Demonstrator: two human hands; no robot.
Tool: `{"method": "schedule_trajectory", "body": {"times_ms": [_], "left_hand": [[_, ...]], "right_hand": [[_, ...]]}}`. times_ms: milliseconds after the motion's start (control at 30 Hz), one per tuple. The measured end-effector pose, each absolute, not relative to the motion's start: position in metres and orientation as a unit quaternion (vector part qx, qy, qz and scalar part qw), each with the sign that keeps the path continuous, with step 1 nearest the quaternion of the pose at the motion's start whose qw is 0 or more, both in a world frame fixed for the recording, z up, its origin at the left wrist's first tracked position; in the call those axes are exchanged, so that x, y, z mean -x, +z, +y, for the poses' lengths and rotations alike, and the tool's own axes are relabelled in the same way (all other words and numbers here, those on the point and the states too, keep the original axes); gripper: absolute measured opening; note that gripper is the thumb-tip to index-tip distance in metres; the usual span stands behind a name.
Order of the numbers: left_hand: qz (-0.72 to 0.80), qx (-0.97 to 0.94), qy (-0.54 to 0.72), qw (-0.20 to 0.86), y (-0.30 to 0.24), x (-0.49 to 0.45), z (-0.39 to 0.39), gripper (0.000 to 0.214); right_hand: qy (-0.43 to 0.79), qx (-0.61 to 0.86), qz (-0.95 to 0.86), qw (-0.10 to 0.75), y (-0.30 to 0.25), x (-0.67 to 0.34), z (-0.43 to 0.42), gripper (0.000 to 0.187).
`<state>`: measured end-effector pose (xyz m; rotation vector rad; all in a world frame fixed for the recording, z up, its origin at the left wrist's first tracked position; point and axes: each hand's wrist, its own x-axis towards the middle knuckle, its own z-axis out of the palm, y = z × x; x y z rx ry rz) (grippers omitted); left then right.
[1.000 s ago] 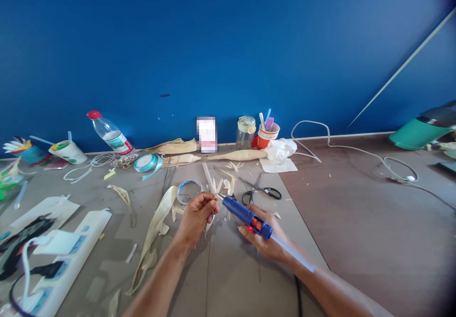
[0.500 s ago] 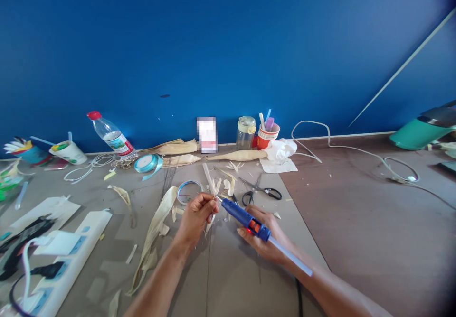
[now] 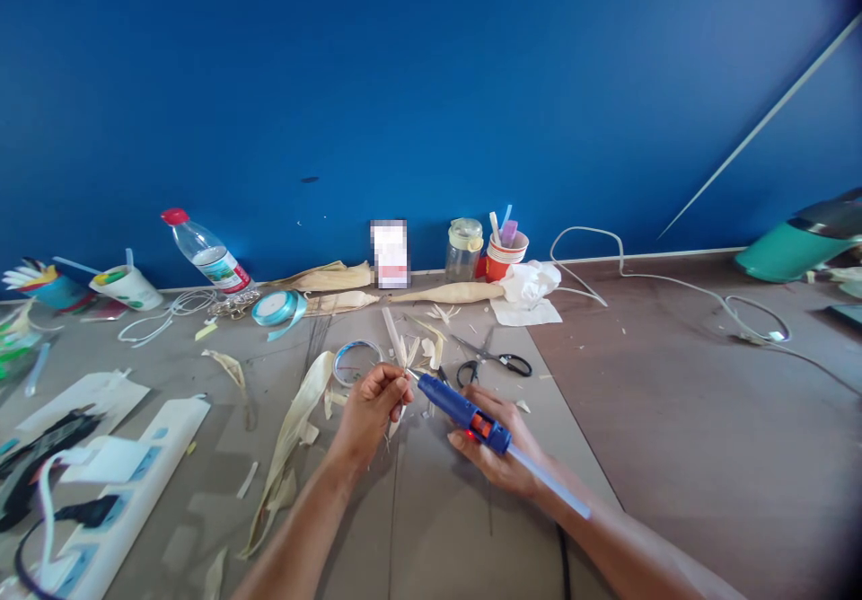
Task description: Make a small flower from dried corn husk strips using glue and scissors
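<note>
— Watching the left hand (image 3: 369, 410) on my feed: thumb and fingertips are pinched tight on a small husk piece (image 3: 401, 383), held low over the grey board (image 3: 437, 519).

— And the other one?

— I've got the right hand (image 3: 496, 447) wrapped around the blue glue gun (image 3: 461, 410), palm under the body and fingers closed on the grip. The nozzle points up and to the left, straight at the husk piece. I can't tell from here whether the tip touches it. A clear glue stick (image 3: 550, 485) juts out of the gun's back end, over the wrist.

— What's lying around them?

— Black-handled scissors (image 3: 495, 365) sit just beyond the right hand, with pale husk scraps scattered beside them. A tape ring (image 3: 356, 362) lies flat just past the left hand's knuckles. A long husk (image 3: 296, 429) stretches along the board by the left forearm, and a white power strip (image 3: 135, 470) is well off to the left. Far back against the blue wall I see a red-capped bottle (image 3: 206, 254), a glass jar (image 3: 464, 250) and an orange cup (image 3: 506, 259) side by side.
</note>
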<state>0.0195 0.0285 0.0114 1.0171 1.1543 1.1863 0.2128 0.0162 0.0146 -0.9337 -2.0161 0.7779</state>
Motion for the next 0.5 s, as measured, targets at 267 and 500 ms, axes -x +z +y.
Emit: {"method": "schedule_trajectory", "body": {"times_ms": [267,500], "left_hand": [[0.484,-0.430,0.507,0.569,0.0124,-0.0205,0.0289,0.019],[0.490,-0.414,0.510,0.573,0.0130,-0.0197,0.0290,0.020]], "right_hand": [[0.310,0.374,-0.790,0.374,0.0152,-0.2141,0.0173,0.022],[0.313,0.354,-0.777,0.415,0.0174,-0.2190,0.0179,0.015]]}}
